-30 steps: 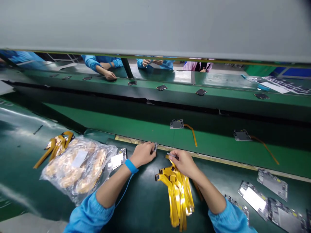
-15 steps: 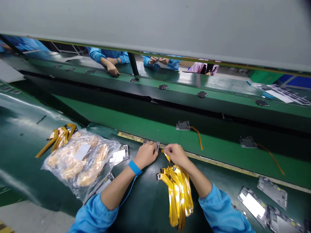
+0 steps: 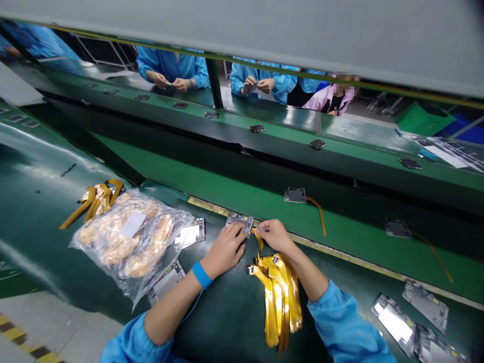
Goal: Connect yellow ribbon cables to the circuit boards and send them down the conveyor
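Note:
Beside the belt edge lies a circuit board [image 3: 242, 222], held down under the fingertips of my left hand [image 3: 224, 249]. Its lower edge is hidden by those fingers. At the board's right edge my right hand [image 3: 275, 236] pinches the end of an orange ribbon cable [image 3: 260, 243]; the fingers partly cover the connector end. From there the cable runs down towards a bundle of shiny yellow ribbon cables [image 3: 278, 297] lying on the bench, below my right wrist. A blue band [image 3: 202, 275] with a thin cord circles my left wrist.
To the left lie a clear bag of ribbon cables [image 3: 132, 237] and a loose cable cluster [image 3: 100, 199]. More boards [image 3: 393, 320] lie at the lower right. On the green belt [image 3: 227, 184] sits a board with its cable attached [image 3: 295, 195]. Co-workers' hands [image 3: 259, 85] show across the line.
The view has tilted up and shifted slightly. My left fingers have drawn back somewhat, uncovering more of the board. My right hand stays pinched at its edge. A co-worker's hand has left the far belt.

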`<control>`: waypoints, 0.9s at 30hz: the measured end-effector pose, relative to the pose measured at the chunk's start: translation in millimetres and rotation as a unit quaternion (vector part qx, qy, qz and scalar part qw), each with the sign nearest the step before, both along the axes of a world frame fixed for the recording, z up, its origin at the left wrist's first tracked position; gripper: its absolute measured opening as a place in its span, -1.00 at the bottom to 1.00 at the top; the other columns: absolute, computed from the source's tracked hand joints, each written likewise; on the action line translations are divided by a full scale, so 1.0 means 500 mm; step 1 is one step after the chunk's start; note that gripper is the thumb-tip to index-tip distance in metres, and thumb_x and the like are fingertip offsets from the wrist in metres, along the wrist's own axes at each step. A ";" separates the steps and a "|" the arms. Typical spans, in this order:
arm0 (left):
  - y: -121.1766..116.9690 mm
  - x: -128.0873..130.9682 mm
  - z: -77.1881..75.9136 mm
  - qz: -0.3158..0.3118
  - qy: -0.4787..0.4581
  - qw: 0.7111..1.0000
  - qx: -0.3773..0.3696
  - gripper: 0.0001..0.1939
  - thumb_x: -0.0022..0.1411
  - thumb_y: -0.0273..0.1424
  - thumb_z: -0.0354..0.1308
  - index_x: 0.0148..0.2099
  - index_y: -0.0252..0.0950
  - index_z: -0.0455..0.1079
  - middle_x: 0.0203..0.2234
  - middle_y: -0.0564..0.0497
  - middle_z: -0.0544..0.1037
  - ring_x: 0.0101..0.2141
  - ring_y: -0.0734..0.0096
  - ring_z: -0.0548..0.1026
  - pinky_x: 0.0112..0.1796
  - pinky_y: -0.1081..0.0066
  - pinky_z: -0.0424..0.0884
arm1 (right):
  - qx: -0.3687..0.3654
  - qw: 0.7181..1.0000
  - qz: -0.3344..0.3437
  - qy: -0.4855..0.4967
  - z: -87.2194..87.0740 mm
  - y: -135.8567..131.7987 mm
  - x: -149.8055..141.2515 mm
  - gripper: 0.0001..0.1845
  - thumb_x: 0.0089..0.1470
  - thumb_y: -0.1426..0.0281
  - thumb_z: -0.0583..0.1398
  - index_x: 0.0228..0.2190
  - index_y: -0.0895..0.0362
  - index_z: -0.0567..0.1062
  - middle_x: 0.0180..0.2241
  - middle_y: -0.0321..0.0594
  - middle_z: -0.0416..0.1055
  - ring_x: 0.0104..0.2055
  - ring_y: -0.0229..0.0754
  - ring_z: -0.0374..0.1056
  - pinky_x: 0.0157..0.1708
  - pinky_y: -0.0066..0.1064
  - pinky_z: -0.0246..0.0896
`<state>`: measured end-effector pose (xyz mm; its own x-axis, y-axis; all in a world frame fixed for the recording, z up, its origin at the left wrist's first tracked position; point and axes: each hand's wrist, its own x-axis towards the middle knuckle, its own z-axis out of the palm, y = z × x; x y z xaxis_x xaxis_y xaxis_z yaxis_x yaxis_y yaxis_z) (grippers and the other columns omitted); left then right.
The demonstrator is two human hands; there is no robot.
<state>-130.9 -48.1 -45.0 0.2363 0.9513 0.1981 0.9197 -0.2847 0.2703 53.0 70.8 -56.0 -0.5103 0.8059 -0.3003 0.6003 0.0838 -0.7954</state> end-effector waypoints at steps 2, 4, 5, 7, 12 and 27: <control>-0.002 0.000 -0.002 -0.003 0.004 1.000 0.000 -0.66 0.34 -0.51 0.07 0.12 -0.31 0.45 0.15 -0.25 0.42 0.16 -0.03 0.36 0.09 0.00 0.44 | -0.003 1.000 0.001 0.004 -0.001 0.000 -0.001 -0.79 0.11 0.29 0.27 -0.37 0.13 0.68 -0.34 -0.21 0.66 -0.26 -0.14 0.54 -0.11 -0.39 0.35; -0.003 -0.001 -0.002 -0.005 0.006 1.000 0.001 -0.66 0.34 -0.50 0.07 0.13 -0.32 0.45 0.16 -0.25 0.43 0.16 -0.03 0.37 0.10 -0.01 0.44 | 0.001 1.000 0.003 -0.002 -0.002 0.000 -0.002 -0.79 0.11 0.30 0.26 -0.38 0.13 0.69 -0.35 -0.22 0.65 -0.27 -0.14 0.54 -0.10 -0.39 0.35; -0.004 -0.001 -0.002 -0.005 0.007 1.000 0.001 -0.66 0.35 -0.50 0.07 0.13 -0.32 0.45 0.16 -0.26 0.43 0.16 -0.03 0.37 0.10 0.00 0.44 | 0.005 1.000 0.002 -0.007 -0.002 0.001 -0.002 -0.80 0.10 0.31 0.26 -0.38 0.13 0.69 -0.36 -0.23 0.65 -0.27 -0.14 0.53 -0.11 -0.39 0.35; -0.005 -0.001 -0.003 -0.004 0.011 1.000 0.002 -0.66 0.36 -0.49 0.07 0.14 -0.33 0.45 0.16 -0.26 0.43 0.15 -0.03 0.38 0.10 0.00 0.44 | 0.012 1.000 0.002 -0.016 -0.002 0.003 -0.003 -0.80 0.10 0.30 0.27 -0.39 0.12 0.69 -0.37 -0.24 0.64 -0.28 -0.15 0.53 -0.12 -0.40 0.34; -0.007 -0.001 -0.006 -0.002 0.007 1.000 0.002 -0.64 0.36 -0.49 0.09 0.16 -0.32 0.45 0.18 -0.26 0.43 0.18 -0.03 0.37 0.12 -0.01 0.43 | 0.012 0.999 0.013 -0.031 0.002 0.008 -0.004 -0.79 0.09 0.29 0.28 -0.41 0.13 0.69 -0.44 -0.25 0.61 -0.34 -0.17 0.49 -0.21 -0.44 0.32; -0.010 0.004 -0.004 -0.003 0.051 0.999 0.001 -0.64 0.38 -0.48 0.08 0.17 -0.37 0.45 0.20 -0.30 0.44 0.20 -0.07 0.38 0.12 -0.02 0.44 | 0.000 0.997 0.021 -0.077 0.018 0.014 -0.015 -0.81 0.08 0.31 0.28 -0.40 0.09 0.71 -0.44 -0.27 0.59 -0.36 -0.21 0.44 -0.37 -0.49 0.18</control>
<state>-128.9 -53.3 -46.9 0.2608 0.9495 0.1744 0.9407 -0.2906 0.1753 45.7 77.8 -47.2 -0.4910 0.7848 -0.3781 0.7113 0.1106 -0.6941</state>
